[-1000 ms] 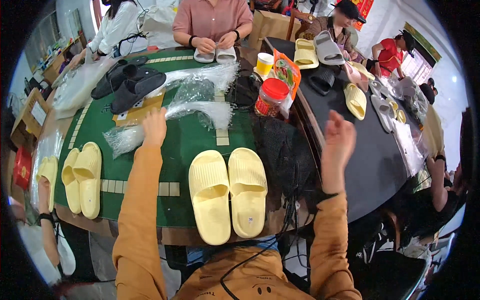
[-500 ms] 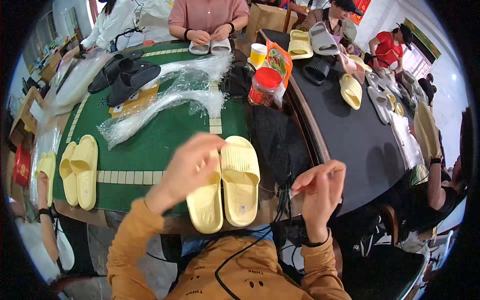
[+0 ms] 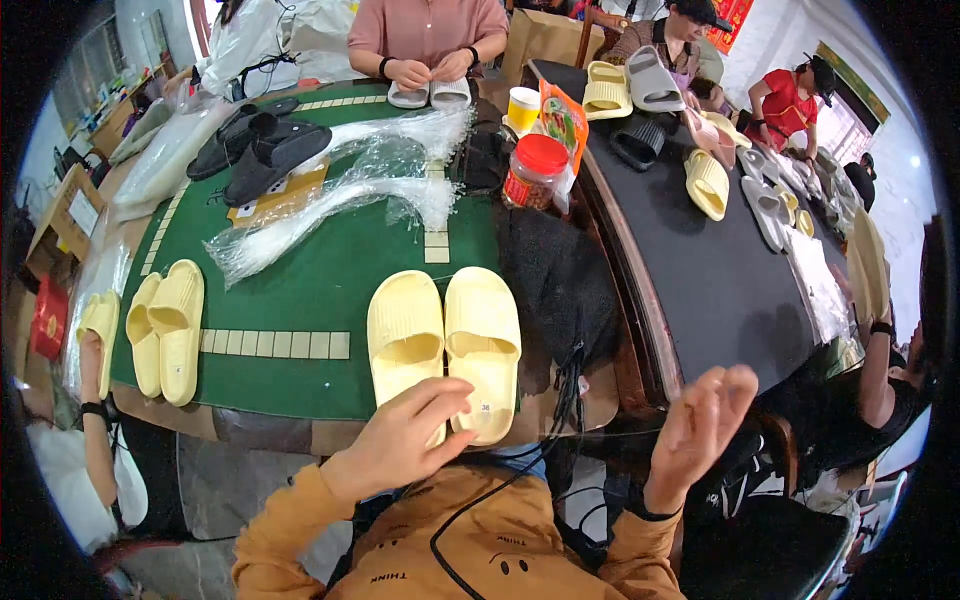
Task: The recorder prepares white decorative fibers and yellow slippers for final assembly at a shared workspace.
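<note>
Beside black cloth (image 3: 555,275), left hand (image 3: 405,440) fingers loosely touching yellow slippers (image 3: 445,345); right hand (image 3: 700,425) open.

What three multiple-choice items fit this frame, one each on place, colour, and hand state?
1. Where does the pale yellow slipper pair lie?
A. on the green mat, near edge
B. on the black table
C. on the floor

2. What colour is the jar lid?
A. blue
B. red
C. white

3. What is the right hand doing?
A. gripping a slipper
B. holding a bag
C. open, holding nothing

Key: 1 A, the pair sits on the green mat just ahead of the left hand. 2 B, the lid is plainly red. 3 C, its fingers are spread in the air off the table edge.
</note>
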Motion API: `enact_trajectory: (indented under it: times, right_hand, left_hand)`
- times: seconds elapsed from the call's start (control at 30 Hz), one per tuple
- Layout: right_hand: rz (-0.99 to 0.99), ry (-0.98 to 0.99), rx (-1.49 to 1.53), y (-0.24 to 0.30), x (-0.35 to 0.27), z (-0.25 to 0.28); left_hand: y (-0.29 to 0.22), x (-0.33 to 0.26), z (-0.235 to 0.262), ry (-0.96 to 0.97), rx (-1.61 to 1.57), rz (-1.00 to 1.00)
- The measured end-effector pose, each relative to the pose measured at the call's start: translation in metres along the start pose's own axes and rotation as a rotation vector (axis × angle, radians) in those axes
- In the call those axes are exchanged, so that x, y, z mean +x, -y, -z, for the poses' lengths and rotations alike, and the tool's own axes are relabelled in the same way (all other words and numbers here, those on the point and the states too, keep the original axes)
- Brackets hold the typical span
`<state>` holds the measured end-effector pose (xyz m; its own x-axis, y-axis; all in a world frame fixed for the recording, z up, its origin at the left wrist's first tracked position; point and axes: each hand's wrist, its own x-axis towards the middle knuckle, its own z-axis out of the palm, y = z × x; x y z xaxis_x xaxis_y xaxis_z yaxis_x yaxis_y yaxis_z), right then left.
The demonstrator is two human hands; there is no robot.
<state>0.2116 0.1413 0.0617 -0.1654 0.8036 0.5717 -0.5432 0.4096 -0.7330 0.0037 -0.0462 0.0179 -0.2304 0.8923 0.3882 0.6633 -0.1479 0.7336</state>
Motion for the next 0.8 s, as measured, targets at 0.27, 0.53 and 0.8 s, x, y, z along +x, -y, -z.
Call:
enact_trajectory:
  times: [0.27, 0.53, 0.8]
  right_hand:
    - [-0.675, 0.651, -0.24, -0.063, -0.019, -0.04]
    - [-0.072, 1.029, -0.748, -0.115, -0.049, -0.055]
    - [0.057, 1.169, -0.939, -0.107, -0.058, -0.059]
  left_hand:
    - [-0.012, -0.09, 0.014, -0.149, 0.291, 0.121]
    - [0.017, -0.08, 0.005, -0.193, 0.299, 0.194]
    - [0.041, -0.022, -0.003, -0.106, 0.516, 0.211]
